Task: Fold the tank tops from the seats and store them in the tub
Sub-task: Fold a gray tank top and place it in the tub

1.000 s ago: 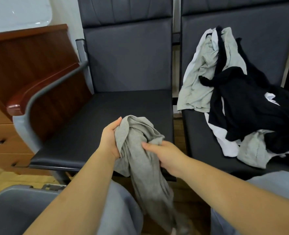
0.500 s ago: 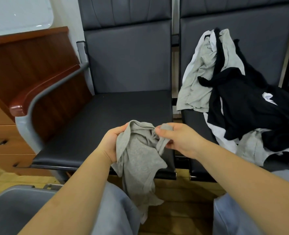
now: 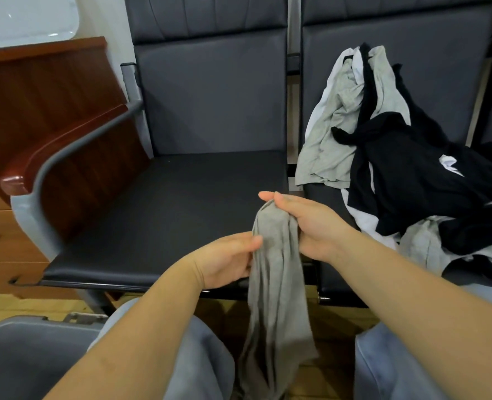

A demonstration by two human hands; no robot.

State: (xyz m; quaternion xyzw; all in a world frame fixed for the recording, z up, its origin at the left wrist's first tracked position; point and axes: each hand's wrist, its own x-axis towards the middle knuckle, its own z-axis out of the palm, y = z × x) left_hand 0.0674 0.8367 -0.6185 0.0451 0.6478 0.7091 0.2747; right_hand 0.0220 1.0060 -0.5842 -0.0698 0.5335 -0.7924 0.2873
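A grey tank top (image 3: 276,290) hangs bunched in a long strip between my knees, in front of the left seat's edge. My right hand (image 3: 305,226) grips its top end, with fingers pinched over the cloth. My left hand (image 3: 227,261) holds the cloth from the left side, just below that. A heap of grey, black and white tank tops (image 3: 406,157) lies on the right seat and up its backrest. The grey tub (image 3: 22,347) shows at the lower left, beside my left leg.
The left seat (image 3: 167,215) is dark and bare, with a wooden-topped armrest (image 3: 54,151) on its left. A wooden cabinet with drawers (image 3: 13,232) stands further left. Wooden floor lies under the seats.
My right hand has risen and shifted right with the top end of the grey tank top, so the cloth now hangs longer. My left hand has slid lower along it.
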